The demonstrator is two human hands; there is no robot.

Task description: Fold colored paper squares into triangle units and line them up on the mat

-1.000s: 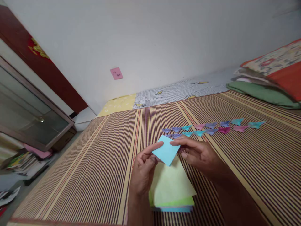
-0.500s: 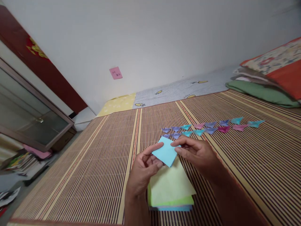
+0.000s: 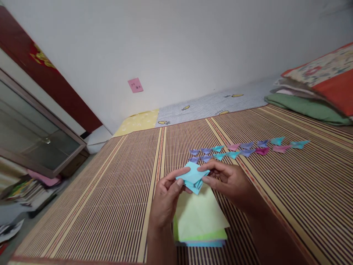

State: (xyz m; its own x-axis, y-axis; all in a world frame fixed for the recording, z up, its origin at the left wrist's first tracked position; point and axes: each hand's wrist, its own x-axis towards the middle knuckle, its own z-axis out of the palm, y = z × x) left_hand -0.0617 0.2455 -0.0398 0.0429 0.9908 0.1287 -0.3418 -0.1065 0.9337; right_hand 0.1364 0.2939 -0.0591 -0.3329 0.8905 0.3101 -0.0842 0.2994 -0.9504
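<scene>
A light blue sheet of origami paper (image 3: 193, 173), folded into a small diamond with its lower layers parted, is held up between both hands. My left hand (image 3: 168, 195) grips its left corner, the thumb in front at the lower left and the index finger along the upper edge. On the right corner, my right hand (image 3: 227, 180) pinches with thumb and index finger. Just below the folded piece lies a stack of square paper (image 3: 202, 217), pale yellow on top, with green and blue edges showing. Beyond the hands, two rows of small folded paper boats (image 3: 233, 155) in purple, blue and pink run to the right.
A striped mat (image 3: 110, 191) covers the bed. Folded bedding (image 3: 309, 108) is piled at the right, against the wall side. A pink note (image 3: 135, 85) is stuck on the white wall. At the left stand a glass-paned cabinet door (image 3: 33, 129) and a pile of books (image 3: 26, 191).
The front layer of the blue paper has lifted, so inner layers now show beneath it. My left thumb has moved up onto the paper's left corner.
</scene>
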